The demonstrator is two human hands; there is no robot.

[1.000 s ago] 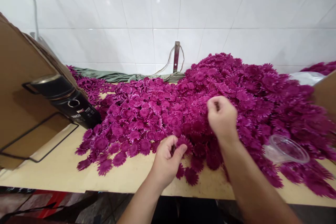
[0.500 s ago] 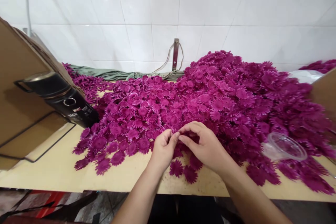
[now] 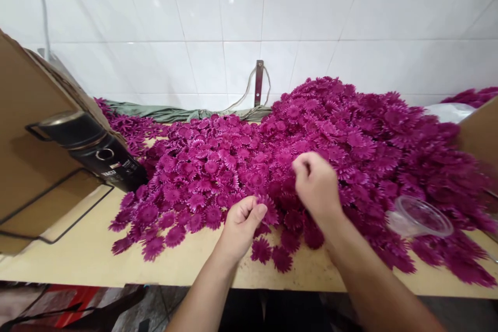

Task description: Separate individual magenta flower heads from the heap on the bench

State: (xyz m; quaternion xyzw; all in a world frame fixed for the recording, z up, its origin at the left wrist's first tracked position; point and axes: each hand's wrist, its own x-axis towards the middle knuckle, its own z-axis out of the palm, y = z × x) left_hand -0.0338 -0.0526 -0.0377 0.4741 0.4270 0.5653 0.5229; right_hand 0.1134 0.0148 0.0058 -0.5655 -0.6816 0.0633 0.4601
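Magenta flowers (image 3: pixel 212 167) cover the table (image 3: pixel 187 262) in the head view, heaped from left to right, with the heap tallest on the right. Each is a flat, round rosette with no long axis to speak of; it is the heap that runs lengthwise, across the front of the person and on the far side of the hands.

One flower head (image 3: pixel 269 210) sits just right of the left thumb. The left hand (image 3: pixel 241 222), near and left of centre, has thumb and forefinger pressed together, apparently clamped on that flower's edge. The right hand (image 3: pixel 317 185) is farther off and to the right, fingers curled in over the heap; whether it grips anything I cannot tell. The hands are apart, the left being nearer that flower head, the right nearer the tall part of the heap.

Counted: two hands; two flowers lying side by side at the near edge, below the left hand; one black flask (image 3: pixel 95 150) at left; one clear plastic cup (image 3: pixel 422 217) at right; one metal bracket (image 3: pixel 259 83) on the far wall. The heaped flowers are too many and too overlapped to count.
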